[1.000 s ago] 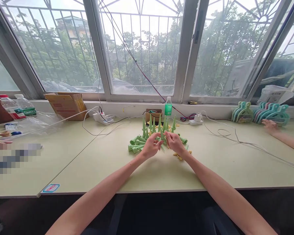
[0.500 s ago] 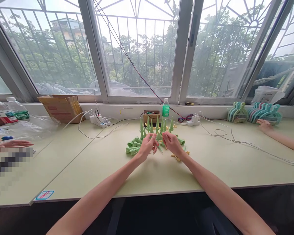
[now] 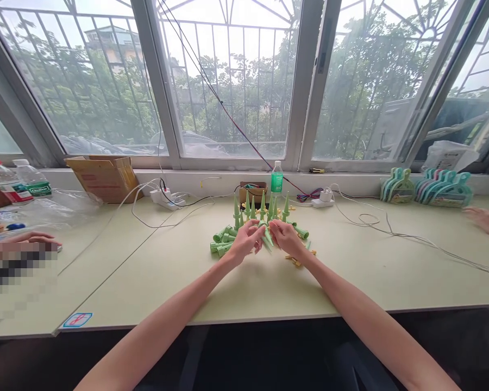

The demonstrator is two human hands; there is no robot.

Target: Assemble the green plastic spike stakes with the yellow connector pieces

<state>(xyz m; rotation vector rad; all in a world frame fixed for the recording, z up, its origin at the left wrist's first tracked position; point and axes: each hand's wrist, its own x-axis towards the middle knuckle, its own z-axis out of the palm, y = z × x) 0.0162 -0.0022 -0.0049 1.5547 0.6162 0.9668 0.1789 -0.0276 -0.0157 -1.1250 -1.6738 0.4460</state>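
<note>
My left hand [image 3: 248, 240] is closed around the top of a pale green plastic spike [image 3: 268, 239], whose pointed end slants down to the right. Close beside it, my right hand [image 3: 286, 238] has its fingers pinched together at the spike's upper part; whatever lies between those fingertips is hidden. Several more green spikes [image 3: 286, 209] stand upright behind my hands, points upward. To the left lie several green hollow tubes [image 3: 224, 247]. Small yellow plastic pieces [image 3: 296, 260] are scattered by my right wrist.
A green-labelled bottle [image 3: 276, 178] and a small cardboard box [image 3: 252, 191] stand behind the spikes. White cables [image 3: 370, 220] and power strips [image 3: 323, 200] line the back. Co-workers' hands [image 3: 36, 239] show at both sides. Pastel handled plastic items [image 3: 448, 190] stand at right.
The spike between my hands shows more fully now, tilted with its point down. The co-worker's hand at the right has drawn away from the pastel items.
</note>
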